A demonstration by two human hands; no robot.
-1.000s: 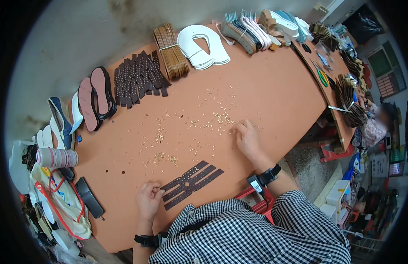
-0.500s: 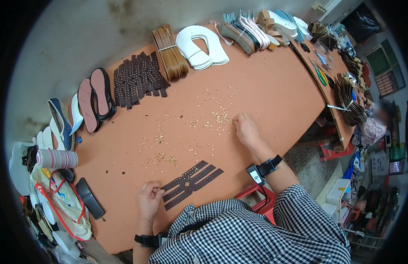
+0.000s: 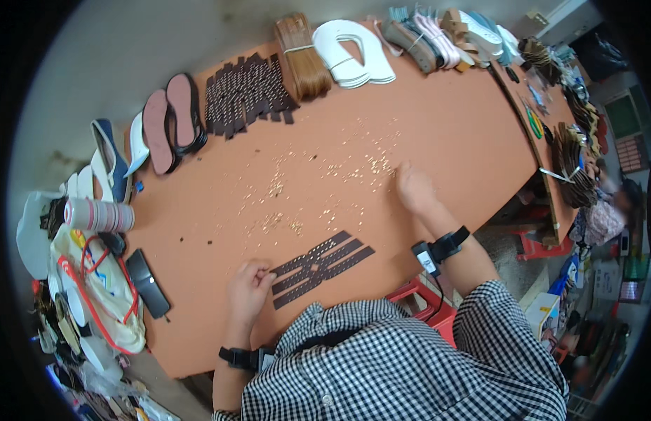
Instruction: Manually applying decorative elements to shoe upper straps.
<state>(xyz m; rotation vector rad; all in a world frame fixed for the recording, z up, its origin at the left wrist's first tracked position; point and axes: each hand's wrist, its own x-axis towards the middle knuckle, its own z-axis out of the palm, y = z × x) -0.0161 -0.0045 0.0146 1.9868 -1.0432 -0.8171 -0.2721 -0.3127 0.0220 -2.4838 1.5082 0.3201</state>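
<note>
In the head view, my left grip (image 3: 252,289) pinches the left corner of the dark slit strap piece (image 3: 324,266), close to the surface's (image 3: 466,126) near edge. My right grip (image 3: 414,186) is bunched by the gold studs (image 3: 381,165); contents unclear. Bright dots line the upper strips; many studs lie loose.

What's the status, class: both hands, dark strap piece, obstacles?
Left hand at dark strap piece's left end. Right hand beside gold bits. Loose bits scattered beyond strap piece.
</note>
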